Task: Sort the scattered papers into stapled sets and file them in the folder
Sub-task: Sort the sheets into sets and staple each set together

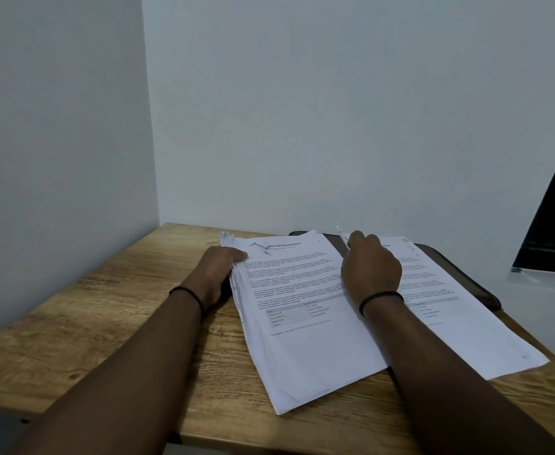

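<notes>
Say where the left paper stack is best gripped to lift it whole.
Probably by its long left edge, coming from the left. There the left stack fans out with its layered sheet edges exposed, and the left hand already has its thumb on top. The right side is overlapped by the right hand and abuts the right stack.

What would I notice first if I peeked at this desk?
Two piles of printed papers: a thick stack in the middle of the wooden table and a thinner set to its right, over a dark folder. The left hand grips the thick stack's left edge; the right hand rests between the piles.
</notes>
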